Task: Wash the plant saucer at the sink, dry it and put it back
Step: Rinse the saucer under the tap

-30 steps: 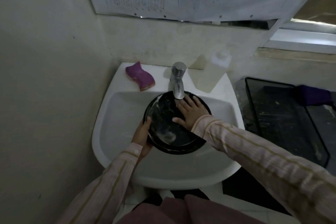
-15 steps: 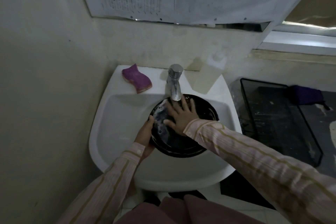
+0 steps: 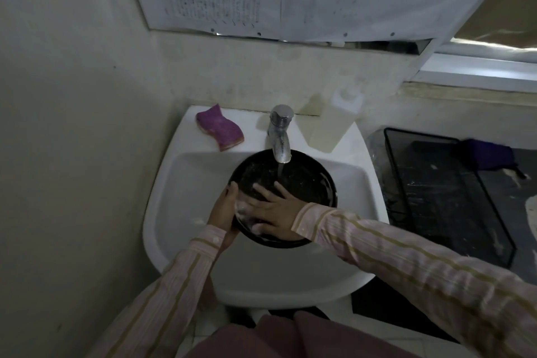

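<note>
Sink: you stand at the white basin, and the washing takes place inside it; this is the first stage of the task.
Rack: a dark wire rack sits to the right of the sink with a purple cloth at its far end; whether that cloth is meant for drying I cannot tell.
Saucer: the black round saucer is held in the bowl, tilted toward you, right under the tap. White suds show along its near-left rim, so by my reading it is soaped and not yet rinsed clean.
Bottle: a pale bottle stands on the ledge just right of the tap, untouched.
Tap: water runs in a thin stream onto the saucer's inner face.
Sponge: the purple sponge lies on the ledge left of the tap, apart from both hands; you work bare-handed.
Right hand: it lies flat inside the saucer, fingers spread, grip not closed on anything, palm rubbing surface.
Left hand: its grip is wrapped on the saucer's left rim, thumb over the edge, steadying it.
Done: the saucer is at the sink, wet and soapy.
Left: you have to finish rinsing, shut off the water, dry the saucer, and carry it back to its place, which is not in view.
</note>
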